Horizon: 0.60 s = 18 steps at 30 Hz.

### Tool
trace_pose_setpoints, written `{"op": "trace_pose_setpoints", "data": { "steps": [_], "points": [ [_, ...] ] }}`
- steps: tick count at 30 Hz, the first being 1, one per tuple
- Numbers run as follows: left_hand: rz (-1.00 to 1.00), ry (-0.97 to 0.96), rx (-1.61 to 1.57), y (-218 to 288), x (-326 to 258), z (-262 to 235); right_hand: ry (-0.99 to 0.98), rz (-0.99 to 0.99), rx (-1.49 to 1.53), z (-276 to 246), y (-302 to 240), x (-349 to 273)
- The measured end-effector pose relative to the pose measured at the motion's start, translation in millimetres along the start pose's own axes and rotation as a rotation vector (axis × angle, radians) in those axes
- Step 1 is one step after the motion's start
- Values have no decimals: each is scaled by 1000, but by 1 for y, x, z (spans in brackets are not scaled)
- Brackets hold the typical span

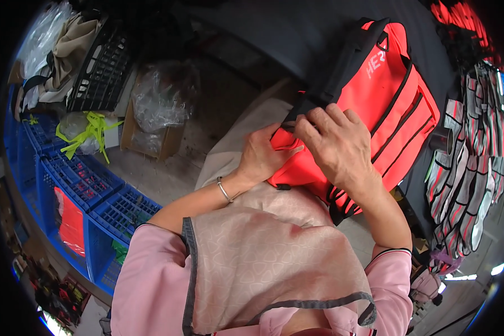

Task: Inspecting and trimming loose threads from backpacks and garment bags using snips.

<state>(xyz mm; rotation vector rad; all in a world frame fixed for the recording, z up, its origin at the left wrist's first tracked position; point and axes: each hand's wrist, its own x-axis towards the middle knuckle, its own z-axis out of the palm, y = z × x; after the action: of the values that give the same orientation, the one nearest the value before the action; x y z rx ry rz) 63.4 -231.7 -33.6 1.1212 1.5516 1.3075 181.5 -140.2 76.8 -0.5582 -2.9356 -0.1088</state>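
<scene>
A bright red backpack (369, 95) with black trim and black zip lines lies slanted across the edge of a dark table and over my lap. My left hand (266, 152) is closed on its lower left corner, the fingers folding red fabric. Close beside it, my right hand (336, 140) bends over the black edging of the same corner, thumb and fingers pinched together. What exactly sits between the right fingertips is hidden by the hand. A black padded strap (333, 78) runs along the bag's left side, away from me.
Blue plastic crates (78, 179) stand at my left, with a black crate (98, 67) above them. Near these is a cardboard box (151, 134) of clear plastic bags. Grey striped fabric pieces (467, 168) hang at the right. The dark table (257, 36) stretches away behind the bag.
</scene>
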Motion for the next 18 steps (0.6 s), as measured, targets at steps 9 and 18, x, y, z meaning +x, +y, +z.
{"op": "trace_pose_setpoints", "data": {
  "steps": [9, 18],
  "points": [
    [-60, -90, -126, -8, 1, -1, -163, 641, 1383, 13, 22, -9],
    [6, -51, -159, -17, 0, 4, -91, 267, 491, 14, 5, -6]
  ]
}}
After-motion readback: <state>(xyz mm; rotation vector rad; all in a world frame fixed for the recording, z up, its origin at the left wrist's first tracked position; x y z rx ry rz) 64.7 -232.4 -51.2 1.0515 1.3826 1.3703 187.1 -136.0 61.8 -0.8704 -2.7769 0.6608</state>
